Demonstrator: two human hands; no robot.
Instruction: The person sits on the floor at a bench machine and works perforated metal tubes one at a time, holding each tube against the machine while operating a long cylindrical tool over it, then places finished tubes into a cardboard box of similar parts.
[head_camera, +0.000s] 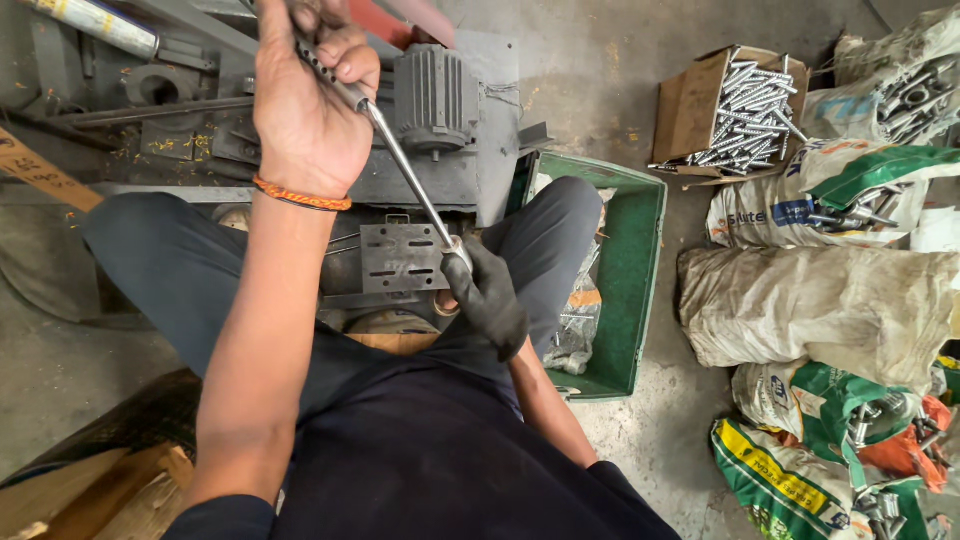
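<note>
Between our knees, over the grey motor (432, 100), we hold a long threaded bolt (400, 165) slanted: bare left hand (305, 110) clenched round its upper end, gloved right hand (492, 295) pinching the lower end, steadying it above the green crate (640, 290).

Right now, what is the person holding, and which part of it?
A long metal bolt. The bare left hand grips its upper threaded end; the black-gloved right hand grips its lower end.
</note>
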